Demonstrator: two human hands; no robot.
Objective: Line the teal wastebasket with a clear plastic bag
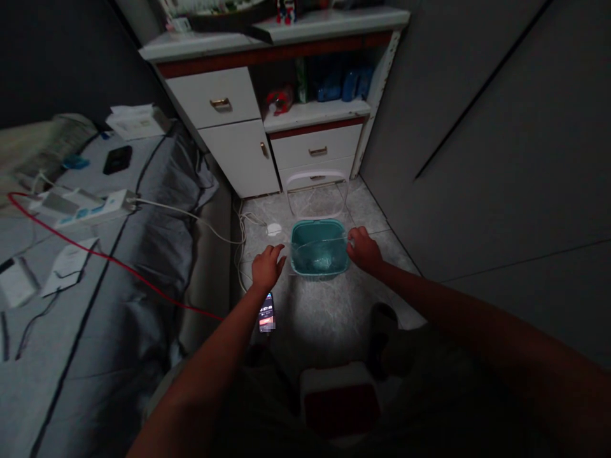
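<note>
Pinching a thin clear thing [319, 242] with the right hand [364, 250], over the blue-green tub [308, 231] on the floor [329, 312]. Beside it, with left hand [268, 267] half curled; too dim to tell if gripping. On the phone [266, 312]: "07:49".

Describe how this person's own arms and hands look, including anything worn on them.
The left hand and right hand are bare, without gloves. No sleeve, watch or bracelet shows on the visible forearms; too dim to tell about rings.
</note>
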